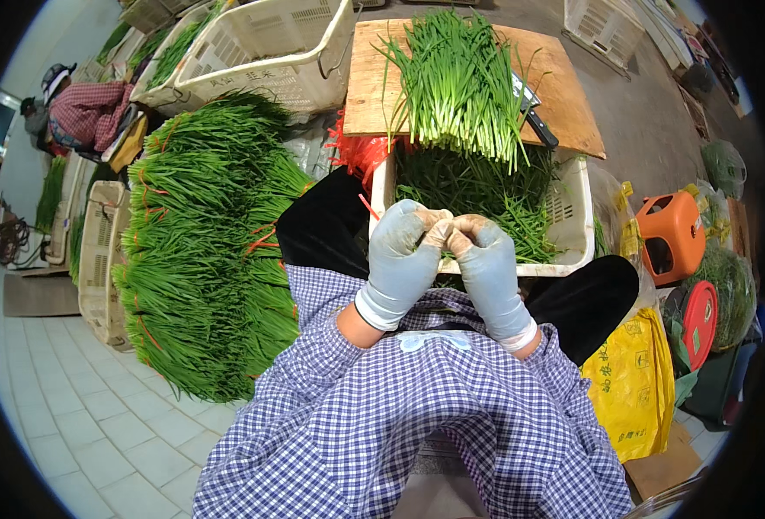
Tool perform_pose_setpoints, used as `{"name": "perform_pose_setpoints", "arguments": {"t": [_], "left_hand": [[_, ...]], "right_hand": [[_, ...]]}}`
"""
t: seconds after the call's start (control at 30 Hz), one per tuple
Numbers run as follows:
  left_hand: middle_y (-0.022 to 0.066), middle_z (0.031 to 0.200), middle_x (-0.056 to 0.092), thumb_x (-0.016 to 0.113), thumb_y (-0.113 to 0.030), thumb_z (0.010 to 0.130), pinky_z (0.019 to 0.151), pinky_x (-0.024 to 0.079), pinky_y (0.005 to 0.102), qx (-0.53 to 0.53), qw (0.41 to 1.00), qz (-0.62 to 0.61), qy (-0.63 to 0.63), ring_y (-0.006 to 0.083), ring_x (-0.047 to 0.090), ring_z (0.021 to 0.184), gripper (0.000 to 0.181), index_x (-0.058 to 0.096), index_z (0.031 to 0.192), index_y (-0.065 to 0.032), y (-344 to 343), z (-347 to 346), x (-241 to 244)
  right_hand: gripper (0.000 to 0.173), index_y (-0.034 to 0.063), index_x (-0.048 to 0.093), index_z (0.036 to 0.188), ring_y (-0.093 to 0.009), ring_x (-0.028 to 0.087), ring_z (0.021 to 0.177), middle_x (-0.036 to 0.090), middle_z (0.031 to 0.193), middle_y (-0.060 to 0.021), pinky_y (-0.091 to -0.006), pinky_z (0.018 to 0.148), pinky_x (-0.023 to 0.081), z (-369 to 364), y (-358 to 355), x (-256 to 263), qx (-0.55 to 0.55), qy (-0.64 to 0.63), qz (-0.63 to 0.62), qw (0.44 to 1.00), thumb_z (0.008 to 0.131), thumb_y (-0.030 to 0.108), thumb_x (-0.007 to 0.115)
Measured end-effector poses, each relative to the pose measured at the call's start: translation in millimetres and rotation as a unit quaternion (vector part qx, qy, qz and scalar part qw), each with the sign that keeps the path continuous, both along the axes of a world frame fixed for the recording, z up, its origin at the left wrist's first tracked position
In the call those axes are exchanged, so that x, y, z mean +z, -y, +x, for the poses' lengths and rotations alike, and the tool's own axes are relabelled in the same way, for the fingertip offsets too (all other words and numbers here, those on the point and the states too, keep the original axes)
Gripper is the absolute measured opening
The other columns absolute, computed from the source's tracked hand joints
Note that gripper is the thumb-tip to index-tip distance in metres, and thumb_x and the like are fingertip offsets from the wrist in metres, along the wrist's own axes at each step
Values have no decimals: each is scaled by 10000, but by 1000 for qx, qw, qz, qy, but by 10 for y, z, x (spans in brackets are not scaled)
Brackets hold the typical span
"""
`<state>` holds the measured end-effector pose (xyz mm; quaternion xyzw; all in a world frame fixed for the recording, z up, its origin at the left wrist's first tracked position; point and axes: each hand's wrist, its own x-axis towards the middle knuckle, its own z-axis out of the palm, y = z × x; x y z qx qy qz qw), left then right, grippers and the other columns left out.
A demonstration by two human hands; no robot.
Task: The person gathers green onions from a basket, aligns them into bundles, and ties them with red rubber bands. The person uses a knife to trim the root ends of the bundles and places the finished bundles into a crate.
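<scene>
My left hand (pixel 403 259) and my right hand (pixel 491 269) wear pale, soiled gloves and meet fingertip to fingertip before my lap. Their fingers are pinched, and whether anything small lies between them cannot be seen. A short red strip (pixel 368 207) shows beside my left hand. Beyond both hands, a white plastic crate (pixel 577 214) holds loose green leaves (pixel 473 181). Across its far side rests a wooden board (pixel 372 84) bearing a loose pile of garlic chives (pixel 457 84), cut ends towards me. A black-handled knife (pixel 539 123) lies against the pile's right side.
Red-tied bundles of chives (pixel 194 246) are heaped on the tiled floor to my left. Large plastic crates (pixel 265 78) stand behind them. An orange stool (pixel 671 237), a yellow bag (pixel 635 389) and a red lid (pixel 700 324) are on my right. A person (pixel 87 113) sits far left.
</scene>
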<state>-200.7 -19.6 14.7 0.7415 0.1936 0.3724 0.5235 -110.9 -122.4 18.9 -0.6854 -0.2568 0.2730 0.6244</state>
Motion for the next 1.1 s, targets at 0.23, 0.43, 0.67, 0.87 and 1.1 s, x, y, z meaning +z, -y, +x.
{"name": "perform_pose_setpoints", "arguments": {"t": [0.23,0.43,0.67,0.87,1.1], "left_hand": [[-18,750,545,634,-234,989,651,463,252,-170,889,-423,33,89,499,659,194,634,957,-43,-38,-33,-115],[-62,662,453,639,-290,997,551,339,206,-241,817,-523,-32,53,384,572,236,606,903,-77,-90,-74,-147],[-19,720,542,665,-245,980,557,378,208,-249,855,-439,-121,52,444,585,225,596,909,-43,-335,-92,-222],[-21,756,619,696,-176,942,570,410,187,-137,926,-294,-192,34,530,626,215,681,1045,12,-407,-175,-305],[-27,627,463,576,-206,1023,558,362,250,-218,704,-667,109,81,384,523,199,630,1072,-21,-625,-346,-610]], "right_hand": [[30,12,584,923,-153,588,655,598,764,-76,-316,595,484,16,-29,-125,-43,162,-32,985,929,40,593],[39,9,575,938,-358,607,680,598,772,-191,-418,619,484,57,25,-233,35,184,-92,978,922,41,590],[53,10,589,920,-355,619,692,607,776,-178,-402,640,497,290,-80,-164,107,203,-98,968,896,44,621],[143,22,607,939,-407,629,723,631,786,-203,-465,638,500,287,-342,-199,137,236,-169,947,912,160,631],[248,18,665,927,-317,684,717,689,775,-156,-383,635,523,523,-911,-449,103,23,-180,978,944,264,637]]}}
